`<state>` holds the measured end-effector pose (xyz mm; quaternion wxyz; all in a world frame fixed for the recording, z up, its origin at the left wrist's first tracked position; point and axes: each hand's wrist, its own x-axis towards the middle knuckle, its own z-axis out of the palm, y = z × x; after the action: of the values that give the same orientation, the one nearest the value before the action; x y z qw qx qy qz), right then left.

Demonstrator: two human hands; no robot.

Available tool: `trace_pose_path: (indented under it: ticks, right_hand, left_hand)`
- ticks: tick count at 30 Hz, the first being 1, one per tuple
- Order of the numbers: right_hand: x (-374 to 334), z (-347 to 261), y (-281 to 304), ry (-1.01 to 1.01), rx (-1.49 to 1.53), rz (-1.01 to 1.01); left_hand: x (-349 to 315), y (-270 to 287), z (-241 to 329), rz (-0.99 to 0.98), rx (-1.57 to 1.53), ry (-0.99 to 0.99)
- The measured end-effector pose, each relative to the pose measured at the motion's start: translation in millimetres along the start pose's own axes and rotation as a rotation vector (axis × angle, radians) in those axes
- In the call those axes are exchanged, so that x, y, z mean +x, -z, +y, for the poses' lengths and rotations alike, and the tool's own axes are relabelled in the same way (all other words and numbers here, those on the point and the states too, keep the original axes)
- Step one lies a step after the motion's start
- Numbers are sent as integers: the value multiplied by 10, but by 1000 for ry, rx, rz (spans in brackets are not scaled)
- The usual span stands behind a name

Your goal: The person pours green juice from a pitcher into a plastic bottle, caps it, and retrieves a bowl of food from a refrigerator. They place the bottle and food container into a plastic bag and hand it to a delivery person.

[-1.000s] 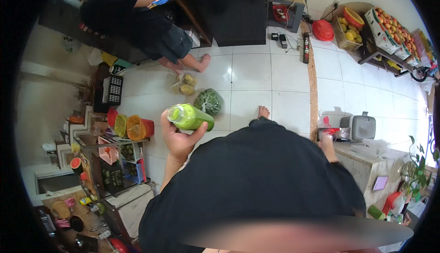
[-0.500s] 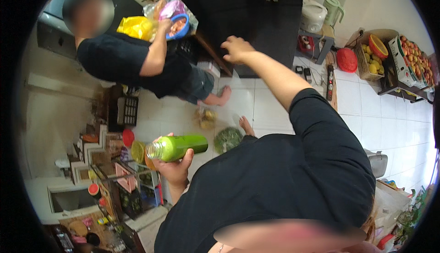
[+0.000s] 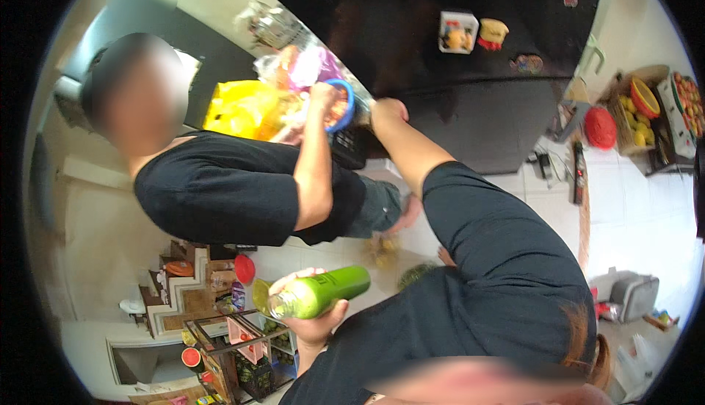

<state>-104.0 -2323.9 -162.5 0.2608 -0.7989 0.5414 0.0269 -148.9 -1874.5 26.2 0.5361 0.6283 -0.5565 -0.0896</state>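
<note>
My left hand [image 3: 312,323] is wrapped round a clear bottle [image 3: 334,291] of bright green liquid, held in front of my body. The bottle's neck points left, and I see no cap on it. Stretched far forward, my right hand [image 3: 389,113] is at the left edge of the dark table [image 3: 470,122], close beside a blue basin [image 3: 349,104]. Its fingers are blurred and mostly hidden, so whether they grip anything does not show. Another person's hand [image 3: 323,96] is over the basin, which holds pinkish pieces of food.
The other person [image 3: 242,185] stands at my left, near a yellow bag [image 3: 239,111]. A white tray [image 3: 457,32] and a small yellow-red item [image 3: 493,33] lie on the table. Fruit fills a basket [image 3: 631,115] at the right. A rack [image 3: 231,346] stands lower left.
My right hand has moved from above the table to its left edge by the basin. The view has shifted, bringing the other person closer. The green bottle stays in my left hand.
</note>
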Motion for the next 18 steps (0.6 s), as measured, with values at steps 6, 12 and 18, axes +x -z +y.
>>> trace_pose_path:
  ticks: [6,12,18]
  right_hand:
    - [-70,2,-110,9,-94,-46]
    - [-1494,411,-562,319,0,174]
    - [-3353,1691,-699,613,72,16]
  left_hand:
    - [-177,15,-226,-38,24,113]
    - [-285,-128,-168,-50,43,185]
    - [-468,-410,-27,-8,-163,205]
